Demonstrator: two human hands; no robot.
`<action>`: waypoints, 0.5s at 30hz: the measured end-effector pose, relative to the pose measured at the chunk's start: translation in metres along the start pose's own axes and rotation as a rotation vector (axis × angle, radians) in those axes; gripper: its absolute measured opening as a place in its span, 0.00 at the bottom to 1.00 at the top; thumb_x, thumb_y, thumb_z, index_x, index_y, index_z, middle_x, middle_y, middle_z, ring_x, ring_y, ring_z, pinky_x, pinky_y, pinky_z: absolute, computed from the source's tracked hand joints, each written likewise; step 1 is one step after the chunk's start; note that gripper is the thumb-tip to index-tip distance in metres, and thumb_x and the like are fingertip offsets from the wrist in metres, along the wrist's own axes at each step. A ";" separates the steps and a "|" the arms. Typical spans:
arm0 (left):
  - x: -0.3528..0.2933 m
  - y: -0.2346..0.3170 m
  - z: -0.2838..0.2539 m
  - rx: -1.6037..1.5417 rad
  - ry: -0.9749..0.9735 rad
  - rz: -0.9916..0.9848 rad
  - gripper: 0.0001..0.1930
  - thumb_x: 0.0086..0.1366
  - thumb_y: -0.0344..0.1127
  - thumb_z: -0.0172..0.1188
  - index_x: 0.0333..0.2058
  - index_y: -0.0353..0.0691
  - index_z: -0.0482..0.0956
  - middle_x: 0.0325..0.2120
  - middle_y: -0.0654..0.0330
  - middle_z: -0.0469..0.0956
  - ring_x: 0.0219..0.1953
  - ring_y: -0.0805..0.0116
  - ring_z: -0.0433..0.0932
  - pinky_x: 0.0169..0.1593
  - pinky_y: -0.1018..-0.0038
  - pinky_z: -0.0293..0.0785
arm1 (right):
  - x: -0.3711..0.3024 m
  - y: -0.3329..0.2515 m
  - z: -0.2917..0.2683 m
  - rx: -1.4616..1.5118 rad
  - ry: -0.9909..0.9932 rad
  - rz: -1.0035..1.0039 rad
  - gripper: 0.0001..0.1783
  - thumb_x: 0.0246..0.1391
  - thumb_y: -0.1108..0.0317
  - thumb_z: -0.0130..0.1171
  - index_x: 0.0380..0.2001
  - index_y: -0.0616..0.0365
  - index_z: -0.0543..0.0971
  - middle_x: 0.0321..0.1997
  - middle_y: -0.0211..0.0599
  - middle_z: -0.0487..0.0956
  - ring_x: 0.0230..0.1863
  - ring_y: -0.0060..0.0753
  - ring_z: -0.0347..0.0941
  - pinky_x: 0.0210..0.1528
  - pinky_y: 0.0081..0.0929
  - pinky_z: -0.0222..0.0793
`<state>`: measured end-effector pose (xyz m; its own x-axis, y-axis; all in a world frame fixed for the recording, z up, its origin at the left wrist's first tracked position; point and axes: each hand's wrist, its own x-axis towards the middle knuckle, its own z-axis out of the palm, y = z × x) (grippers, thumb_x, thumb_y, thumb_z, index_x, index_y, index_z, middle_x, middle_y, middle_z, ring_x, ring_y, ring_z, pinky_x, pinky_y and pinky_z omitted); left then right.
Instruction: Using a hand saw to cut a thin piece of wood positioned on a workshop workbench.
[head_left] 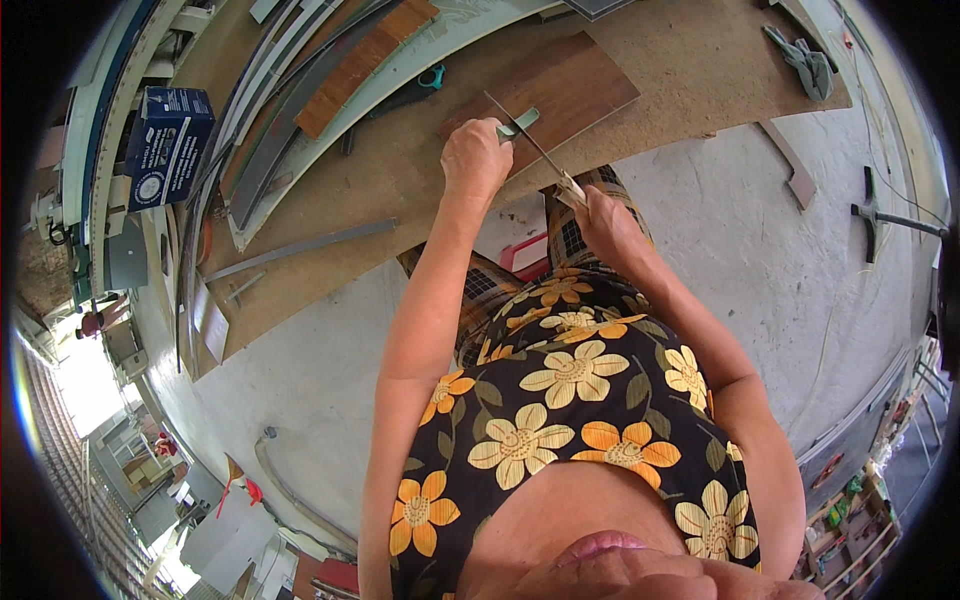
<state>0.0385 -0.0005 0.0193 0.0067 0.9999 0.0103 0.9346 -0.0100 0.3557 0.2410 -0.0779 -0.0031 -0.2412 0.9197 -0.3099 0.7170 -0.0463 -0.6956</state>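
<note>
My left hand (476, 160) is closed round a short pale green strip (524, 121), whose rounded end sticks out past the fingers. In my right hand (606, 225) is a long thin blade with a pale, rough, wrapped-looking handle (570, 188). The narrow metal blade (541, 150) slants up and to the left, crossing the strip just beside my left fingers; whether it touches the strip I cannot tell. Under both lies a dark brown wooden board (575, 80) on the brown work table (690, 80).
Teal-handled scissors (432, 77) lie beyond my left hand. Long strips and a reddish wood plank (365, 65) are piled at the left, near a blue box (170, 148). A grey glove (803, 63) rests at the far right. A grey metal strip (305, 247) lies near the table's front edge.
</note>
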 end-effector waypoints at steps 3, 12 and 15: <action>0.003 0.003 -0.003 0.005 -0.057 -0.065 0.14 0.52 0.36 0.66 0.37 0.36 0.81 0.33 0.48 0.81 0.39 0.51 0.80 0.44 0.63 0.77 | 0.010 -0.005 -0.007 -0.026 0.019 0.009 0.14 0.59 0.63 0.47 0.32 0.66 0.71 0.27 0.60 0.77 0.34 0.65 0.74 0.36 0.53 0.68; 0.006 -0.003 -0.003 -0.005 -0.028 -0.032 0.12 0.52 0.36 0.66 0.35 0.38 0.82 0.31 0.48 0.81 0.37 0.50 0.81 0.44 0.62 0.77 | 0.048 -0.023 -0.013 -0.097 -0.031 -0.038 0.14 0.56 0.65 0.47 0.33 0.68 0.74 0.31 0.63 0.77 0.38 0.63 0.76 0.40 0.49 0.71; 0.010 -0.003 -0.008 -0.002 -0.061 0.013 0.11 0.52 0.36 0.65 0.34 0.39 0.82 0.30 0.48 0.81 0.36 0.50 0.81 0.43 0.62 0.77 | 0.049 -0.011 -0.001 -0.074 0.027 -0.070 0.14 0.56 0.65 0.47 0.33 0.68 0.74 0.30 0.63 0.77 0.36 0.63 0.76 0.39 0.50 0.71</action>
<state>0.0326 0.0094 0.0262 0.0402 0.9983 -0.0418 0.9334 -0.0225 0.3581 0.2219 -0.0322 -0.0105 -0.2757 0.9298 -0.2440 0.7453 0.0464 -0.6651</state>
